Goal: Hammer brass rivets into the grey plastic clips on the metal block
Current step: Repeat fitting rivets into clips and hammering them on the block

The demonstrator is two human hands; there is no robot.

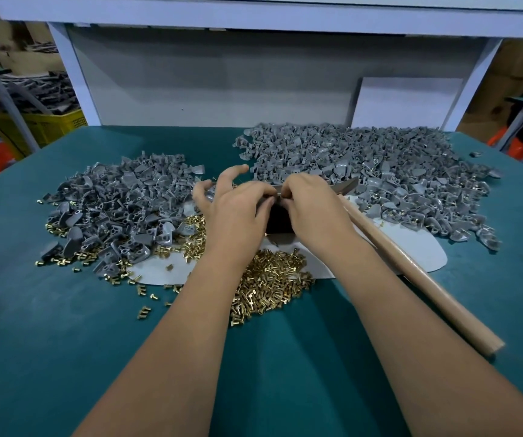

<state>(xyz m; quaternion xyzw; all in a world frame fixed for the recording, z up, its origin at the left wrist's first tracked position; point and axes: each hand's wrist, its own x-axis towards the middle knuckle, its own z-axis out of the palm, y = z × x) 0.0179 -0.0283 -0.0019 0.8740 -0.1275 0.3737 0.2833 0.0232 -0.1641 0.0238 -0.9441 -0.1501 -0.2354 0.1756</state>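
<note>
Many small brass rivets (pixel 272 279), loosely heaped

Dark block (pixel 280 223) sits between grey clip piles (pixel 121 197), brass rivets (pixel 269 279) heaped before it; hammer (pixel 411 263) lies right.

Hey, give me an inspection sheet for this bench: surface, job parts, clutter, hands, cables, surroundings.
Surface: green mat with a white sheet under the work.
Job's things: metal block at centre, mostly hidden by the hands; brass rivets heaped in front; grey clips in a left pile and a right pile; hammer lying at right, unheld.
Clutter: stray rivets scattered on the mat.
Hands: left hand and right hand meet over the block, fingers pinching something small; unclear what.
Cables: nothing seen.
Surroundings: white shelf frame behind; yellow crate at far left.
</note>
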